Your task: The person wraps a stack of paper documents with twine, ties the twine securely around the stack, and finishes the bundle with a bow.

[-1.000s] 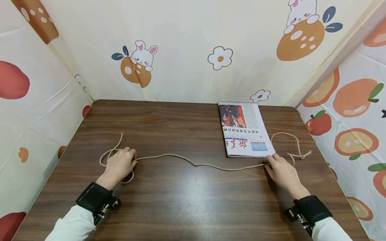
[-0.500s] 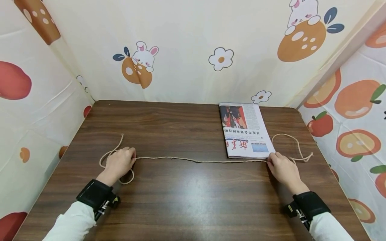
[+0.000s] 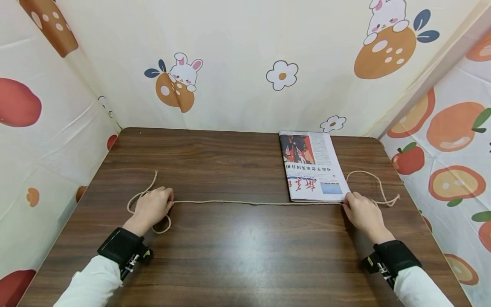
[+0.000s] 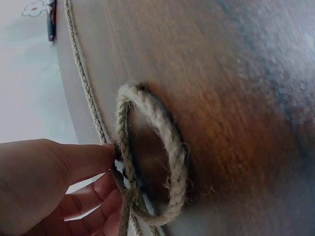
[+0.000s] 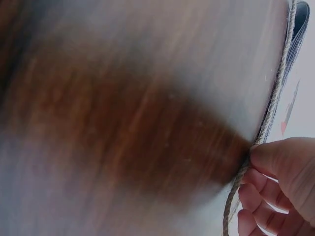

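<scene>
A thin beige twisted rope [image 3: 238,202] runs nearly straight across the dark wooden table between the two hands. On the left, my left hand [image 3: 151,209] pinches it between thumb and fingers. A small loop of the rope [image 4: 172,167] hangs beside those fingertips in the left wrist view, with more slack curling behind the hand. At the other side my right hand [image 3: 364,215] pinches the rope by the newspaper's near right corner; its thumb [image 5: 270,155] presses on the rope in the right wrist view. Beyond that hand the rope's loose end [image 3: 379,187] curves over the table.
A folded newspaper [image 3: 312,170] lies at the table's back right, its near edge right along the rope. Printed cloth walls [image 3: 230,64] enclose the back and both sides of the wooden table [image 3: 245,264].
The rope between the hands has gone from wavy to almost straight. My right hand has shifted slightly away from me and to the right. The left hand has stayed nearly in place.
</scene>
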The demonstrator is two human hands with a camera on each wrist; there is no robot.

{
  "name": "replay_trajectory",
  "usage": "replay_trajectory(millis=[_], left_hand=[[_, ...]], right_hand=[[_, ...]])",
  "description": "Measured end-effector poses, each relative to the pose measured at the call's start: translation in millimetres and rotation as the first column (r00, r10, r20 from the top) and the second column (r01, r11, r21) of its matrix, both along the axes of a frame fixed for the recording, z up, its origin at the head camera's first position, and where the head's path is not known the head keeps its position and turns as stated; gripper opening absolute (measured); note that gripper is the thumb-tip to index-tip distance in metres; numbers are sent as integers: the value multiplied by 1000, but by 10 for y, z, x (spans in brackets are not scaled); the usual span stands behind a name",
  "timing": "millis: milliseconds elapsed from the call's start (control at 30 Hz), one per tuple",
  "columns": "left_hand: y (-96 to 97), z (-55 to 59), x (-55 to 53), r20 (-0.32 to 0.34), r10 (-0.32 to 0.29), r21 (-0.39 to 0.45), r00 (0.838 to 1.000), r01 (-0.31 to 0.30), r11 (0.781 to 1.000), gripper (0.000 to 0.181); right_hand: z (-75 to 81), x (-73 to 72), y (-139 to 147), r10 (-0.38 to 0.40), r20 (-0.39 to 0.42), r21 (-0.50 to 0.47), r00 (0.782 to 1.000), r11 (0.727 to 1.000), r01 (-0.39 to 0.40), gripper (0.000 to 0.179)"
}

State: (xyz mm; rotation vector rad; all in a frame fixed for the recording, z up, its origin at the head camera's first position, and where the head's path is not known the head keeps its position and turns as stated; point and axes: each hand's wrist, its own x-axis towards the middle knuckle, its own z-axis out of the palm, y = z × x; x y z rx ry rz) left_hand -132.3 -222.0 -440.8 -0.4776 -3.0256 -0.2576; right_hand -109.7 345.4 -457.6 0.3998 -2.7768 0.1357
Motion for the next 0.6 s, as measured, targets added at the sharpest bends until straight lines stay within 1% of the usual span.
replay_trajectory(millis=[267, 367, 467, 600], left_hand=[[14, 31, -2, 21, -4, 0, 1000, 4, 1000, 21], [31, 63, -13, 45, -4, -19, 999, 5, 1000, 19], [69, 99, -32, 79, -13, -41, 997, 16, 999, 17], [180, 167, -63, 107, -31, -52, 994, 37, 998, 16]], right_hand=[[29, -26, -13, -13, -4, -12, 1000, 1000, 13, 21], [57, -26, -26, -16, 25, -9, 1000, 1000, 17, 21], [104, -34, -41, -18, 74, -7, 997, 1000, 19, 19], [189, -78, -48, -11, 109, -17, 994, 1000, 13, 14]])
